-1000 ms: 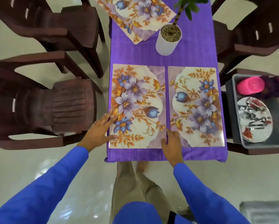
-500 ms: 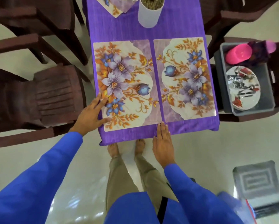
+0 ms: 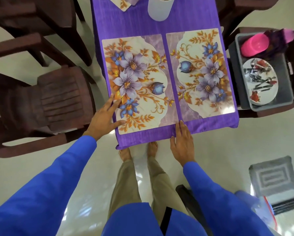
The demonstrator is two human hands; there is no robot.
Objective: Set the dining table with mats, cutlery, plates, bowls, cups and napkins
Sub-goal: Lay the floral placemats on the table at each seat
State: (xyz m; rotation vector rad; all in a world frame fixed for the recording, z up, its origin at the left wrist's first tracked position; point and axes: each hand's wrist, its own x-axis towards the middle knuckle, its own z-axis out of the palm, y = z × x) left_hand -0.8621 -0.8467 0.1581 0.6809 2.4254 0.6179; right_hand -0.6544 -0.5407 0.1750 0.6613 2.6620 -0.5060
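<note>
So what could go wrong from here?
The left hand presses the left mat near the table's edge; a push could slide it off or bunch the cloth, which the right hand touches. The grey bin of plates, loose cutlery and a pink cup sits on a chair; a careless reach might tip it.

There are no words, numbers or signs to read here. The two mats (image 3: 139,82) (image 3: 200,74) on the table show only flowers and leaves, and the plate (image 3: 260,80) in the right-hand tub shows only red flowers.
</note>
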